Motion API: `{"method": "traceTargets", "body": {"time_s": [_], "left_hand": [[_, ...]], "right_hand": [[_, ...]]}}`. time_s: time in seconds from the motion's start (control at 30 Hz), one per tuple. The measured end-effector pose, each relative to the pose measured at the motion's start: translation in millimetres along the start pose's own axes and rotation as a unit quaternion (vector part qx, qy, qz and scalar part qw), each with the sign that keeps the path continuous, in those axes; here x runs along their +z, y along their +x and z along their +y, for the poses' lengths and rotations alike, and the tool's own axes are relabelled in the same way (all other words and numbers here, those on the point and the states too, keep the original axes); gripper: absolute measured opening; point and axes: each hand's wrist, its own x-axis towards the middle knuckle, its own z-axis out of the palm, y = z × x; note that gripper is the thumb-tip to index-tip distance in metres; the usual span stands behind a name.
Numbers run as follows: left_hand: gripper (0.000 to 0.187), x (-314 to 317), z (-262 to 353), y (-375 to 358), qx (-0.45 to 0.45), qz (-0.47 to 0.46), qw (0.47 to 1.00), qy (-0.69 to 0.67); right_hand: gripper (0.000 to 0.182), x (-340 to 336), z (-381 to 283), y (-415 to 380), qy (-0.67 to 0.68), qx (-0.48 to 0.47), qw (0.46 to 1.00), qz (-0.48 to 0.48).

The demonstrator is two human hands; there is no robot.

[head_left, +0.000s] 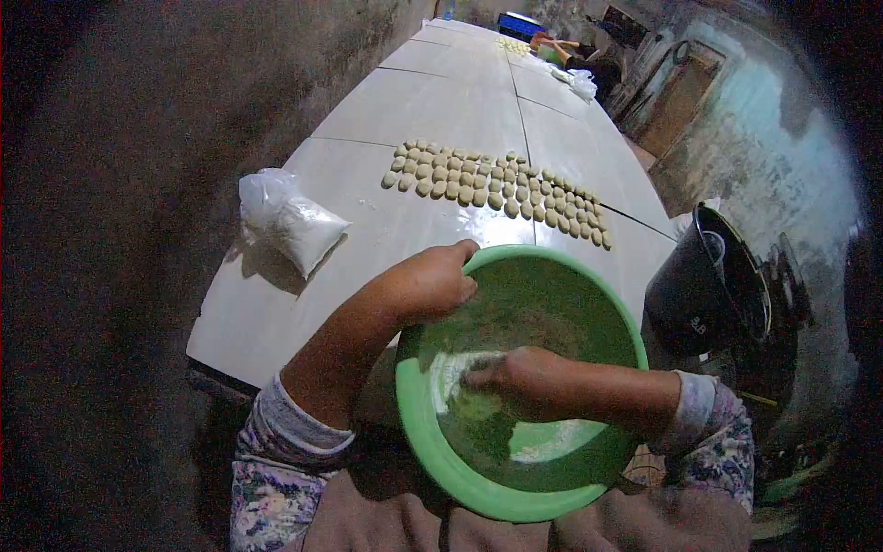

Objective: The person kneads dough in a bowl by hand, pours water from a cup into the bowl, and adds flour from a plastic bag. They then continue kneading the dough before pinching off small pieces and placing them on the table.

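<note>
A green plastic basin [418,419] is tilted toward me at the near edge of the table, close against my body. My left hand [440,283] grips its upper-left rim, with the thumb over the edge. Down inside the basin is my right hand [520,382], its fingers pointing left toward the whitish, powdery-looking inner wall. Those fingers are dark and smeared, so I cannot tell whether they hold anything. Beyond the basin, rows of small pale dough pieces [497,189] lie on the white tabletop.
A clear bag of white powder [308,230] rests on the table [414,101] at left. To the right stands a black bucket [681,294]. At the far end, a person's arms [552,44] reach over more pale pieces beside a blue crate [520,25]. A wall runs along the left.
</note>
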Motion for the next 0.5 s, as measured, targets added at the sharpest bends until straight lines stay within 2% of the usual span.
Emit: {"method": "traceTargets", "body": {"time_s": [0.1, 0.17, 0.2, 0.27, 0.3, 0.37, 0.4, 0.47, 0.5], "left_hand": [[0.046, 2, -1, 0, 0.005, 0.000, 1.000, 0.002], [0.048, 3, -3, 2, 0.006, -0.002, 1.000, 0.019], [0.048, 3, -3, 3, 0.007, -0.003, 1.000, 0.026], [0.048, 2, 1, 2, 0.005, 0.007, 0.999, 0.031], [0.047, 3, 0, 2, 0.004, 0.009, 0.999, 0.036], [0.047, 3, -2, 2, 0.000, 0.010, 0.999, 0.039], [0.046, 3, -4, 2, 0.004, 0.012, 0.999, 0.034], [0.045, 5, -5, 3, 0.013, 0.015, 0.999, 0.025], [0.044, 6, -5, 5, 0.010, 0.024, 0.999, 0.040]], "right_hand": [[0.055, 4, 0, -20, -0.025, -0.005, 0.999, -0.039], [0.042, 13, 12, -41, 0.000, -0.081, 0.996, 0.033], [0.042, 10, 17, -49, -0.002, -0.080, 0.996, 0.033], [0.043, -3, 22, -67, 0.006, 0.049, 0.998, 0.028], [0.043, -13, 19, -81, 0.006, 0.049, 0.998, 0.026], [0.044, -33, 9, -106, 0.035, 0.044, 0.993, 0.104], [0.044, -33, 12, -108, 0.036, 0.045, 0.993, 0.103], [0.050, -30, 19, -111, 0.047, 0.024, 0.999, -0.005], [0.056, -31, 18, -103, 0.046, 0.076, 0.996, -0.018]]}}
